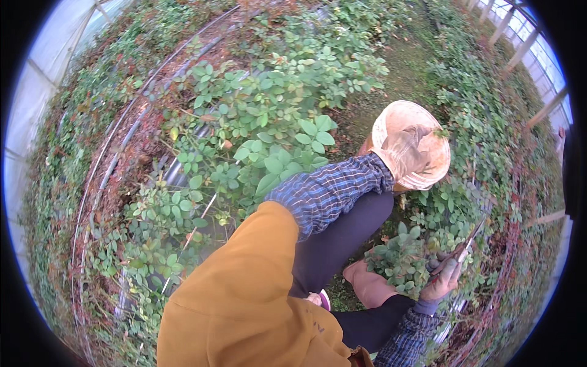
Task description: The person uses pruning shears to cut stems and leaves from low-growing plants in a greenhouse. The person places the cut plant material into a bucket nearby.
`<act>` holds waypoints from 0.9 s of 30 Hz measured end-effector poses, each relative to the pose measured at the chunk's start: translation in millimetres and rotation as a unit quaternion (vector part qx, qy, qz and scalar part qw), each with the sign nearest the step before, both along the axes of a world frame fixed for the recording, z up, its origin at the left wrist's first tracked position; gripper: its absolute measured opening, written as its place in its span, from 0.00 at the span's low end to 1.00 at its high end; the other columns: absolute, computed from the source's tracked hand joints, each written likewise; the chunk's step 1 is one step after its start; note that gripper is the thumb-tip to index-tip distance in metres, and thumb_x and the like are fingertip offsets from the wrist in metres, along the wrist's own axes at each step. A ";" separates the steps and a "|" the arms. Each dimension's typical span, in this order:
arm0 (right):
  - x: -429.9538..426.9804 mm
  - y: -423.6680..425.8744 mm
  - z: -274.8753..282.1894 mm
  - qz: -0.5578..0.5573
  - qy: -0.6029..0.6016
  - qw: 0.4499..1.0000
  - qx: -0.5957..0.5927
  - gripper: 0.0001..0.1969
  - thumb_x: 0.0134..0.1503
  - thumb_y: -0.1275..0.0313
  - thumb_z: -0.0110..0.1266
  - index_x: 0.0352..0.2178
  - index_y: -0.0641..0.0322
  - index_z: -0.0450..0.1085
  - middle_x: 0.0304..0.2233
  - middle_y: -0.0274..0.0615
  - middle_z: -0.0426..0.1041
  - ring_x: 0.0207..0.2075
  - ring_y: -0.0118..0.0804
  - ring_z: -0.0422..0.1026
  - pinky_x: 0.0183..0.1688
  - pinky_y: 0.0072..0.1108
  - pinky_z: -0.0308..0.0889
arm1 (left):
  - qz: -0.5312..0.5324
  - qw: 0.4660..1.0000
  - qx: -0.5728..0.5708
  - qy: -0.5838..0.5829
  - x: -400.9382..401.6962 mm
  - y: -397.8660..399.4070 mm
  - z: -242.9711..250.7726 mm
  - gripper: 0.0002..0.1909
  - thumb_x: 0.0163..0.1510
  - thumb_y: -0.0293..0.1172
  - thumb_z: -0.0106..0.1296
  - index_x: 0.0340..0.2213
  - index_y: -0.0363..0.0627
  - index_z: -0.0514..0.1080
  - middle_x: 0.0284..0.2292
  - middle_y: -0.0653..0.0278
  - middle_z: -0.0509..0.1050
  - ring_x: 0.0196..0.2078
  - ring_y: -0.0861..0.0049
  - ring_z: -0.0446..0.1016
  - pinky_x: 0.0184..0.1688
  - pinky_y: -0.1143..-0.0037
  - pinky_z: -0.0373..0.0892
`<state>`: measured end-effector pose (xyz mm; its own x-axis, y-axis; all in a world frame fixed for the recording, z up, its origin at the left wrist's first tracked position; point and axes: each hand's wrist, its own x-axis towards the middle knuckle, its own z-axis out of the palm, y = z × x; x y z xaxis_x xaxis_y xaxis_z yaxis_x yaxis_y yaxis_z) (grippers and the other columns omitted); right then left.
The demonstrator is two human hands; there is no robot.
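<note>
My left hand (406, 153), in a pale tan work glove, is over the mouth of a whitish plastic bucket (395, 117). Its fingers reach across the opening, and whether they pinch anything is not clear. A small green sprig (441, 133) lies at the bucket's rim near the fingertips. Lower right, my right hand (441, 280) grips a bladed hand cutting tool (468, 245), its tip pointing up and away among leaves. The tool's handle is partly hidden by the fingers. Rose-like bushes (403, 252) stand just left of that hand.
Leafy bushes (275, 156) fill the bed on my left, with irrigation pipes (114, 156) beyond. A soil path (403, 69) runs ahead past the bucket. Wooden posts (545, 108) line the right side. A pink boot (373, 284) is below me. A dark-clothed person (571, 169) shows at the far right edge.
</note>
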<state>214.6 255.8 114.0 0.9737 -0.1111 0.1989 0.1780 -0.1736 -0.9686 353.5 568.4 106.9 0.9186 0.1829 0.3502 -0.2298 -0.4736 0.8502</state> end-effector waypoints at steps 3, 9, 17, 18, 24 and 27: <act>35.8 40.1 -26.7 0.026 0.139 0.990 0.025 0.25 0.68 0.56 0.45 0.57 0.65 0.63 0.35 0.38 0.72 0.27 0.25 0.68 0.32 0.18 0.66 | 0.043 0.986 -0.069 -0.143 -54.7 29.8 32.1 0.30 0.46 0.32 0.65 0.52 0.41 0.70 0.44 0.53 0.78 0.42 0.67 0.80 0.44 0.72 0.74; 103.1 131.4 -31.7 0.211 0.068 0.963 0.154 0.21 0.69 0.56 0.45 0.46 0.66 0.67 0.34 0.39 0.73 0.27 0.24 0.69 0.32 0.19 0.67 | 0.377 0.846 -0.030 -0.377 -221.7 123.8 39.2 0.25 0.47 0.17 0.61 0.48 0.44 0.73 0.46 0.58 0.78 0.45 0.74 0.77 0.45 0.75 0.75; 111.4 137.1 -56.2 0.310 0.150 0.936 0.070 0.20 0.68 0.63 0.48 0.53 0.67 0.65 0.37 0.41 0.76 0.30 0.26 0.74 0.32 0.20 0.68 | 0.686 0.625 -0.352 -0.123 -467.5 134.3 49.4 0.25 0.54 0.24 0.52 0.54 0.33 0.65 0.43 0.51 0.76 0.40 0.65 0.79 0.41 0.69 0.81; 112.3 137.0 -55.2 0.326 0.146 0.931 0.073 0.19 0.68 0.62 0.48 0.52 0.67 0.66 0.37 0.40 0.76 0.30 0.26 0.74 0.33 0.20 0.68 | 0.711 0.684 -0.160 0.011 -477.1 137.4 41.9 0.24 0.53 0.25 0.54 0.52 0.33 0.66 0.43 0.51 0.76 0.38 0.66 0.79 0.39 0.72 0.81; 116.7 157.3 -50.8 0.300 0.163 0.937 0.068 0.18 0.69 0.59 0.46 0.47 0.65 0.68 0.34 0.38 0.76 0.28 0.22 0.71 0.33 0.17 0.65 | 0.340 0.867 0.356 0.079 -357.4 162.9 -41.0 0.43 0.28 0.38 0.76 0.46 0.33 0.70 0.48 0.44 0.72 0.52 0.50 0.74 0.53 0.62 0.76; 121.9 158.3 -58.6 0.287 0.200 0.937 0.021 0.19 0.69 0.59 0.44 0.50 0.64 0.68 0.34 0.36 0.74 0.29 0.22 0.69 0.33 0.17 0.64 | 0.277 0.893 0.353 0.020 -252.9 176.8 -97.9 0.34 0.42 0.38 0.63 0.50 0.36 0.68 0.47 0.47 0.74 0.53 0.49 0.73 0.60 0.59 0.68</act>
